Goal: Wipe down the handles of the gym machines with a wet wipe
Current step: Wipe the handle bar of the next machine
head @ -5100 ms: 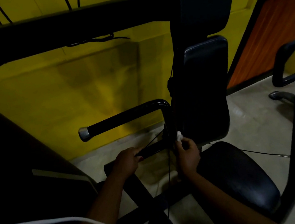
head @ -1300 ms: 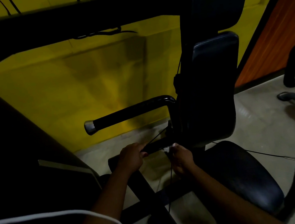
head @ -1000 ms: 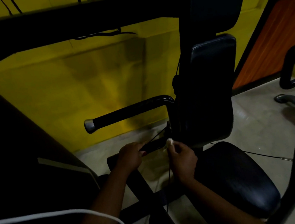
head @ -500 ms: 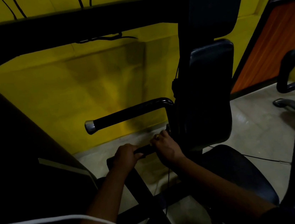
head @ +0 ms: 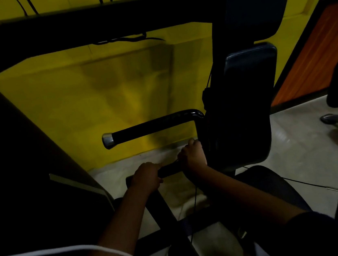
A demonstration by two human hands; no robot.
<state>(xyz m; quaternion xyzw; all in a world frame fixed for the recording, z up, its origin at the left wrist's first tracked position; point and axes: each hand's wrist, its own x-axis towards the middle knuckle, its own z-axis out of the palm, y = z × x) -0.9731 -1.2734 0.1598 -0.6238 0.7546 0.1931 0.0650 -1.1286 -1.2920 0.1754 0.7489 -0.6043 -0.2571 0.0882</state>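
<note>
From the head camera, the lower handle (head: 170,168), a short dark bar low on the gym machine, runs between both hands. The left hand (head: 146,176) grips its outer end with fingers curled round it. The right hand (head: 193,156) wraps the inner end, just beside the black back pad (head: 252,100), its knuckles toward the camera. The wet wipe cannot be made out. Above them the upper handle (head: 153,127) juts left, tipped by a silver end cap (head: 108,140), against the yellow wall (head: 96,94). The black seat (head: 273,185) lies to the right over the pale floor (head: 293,144).
</note>
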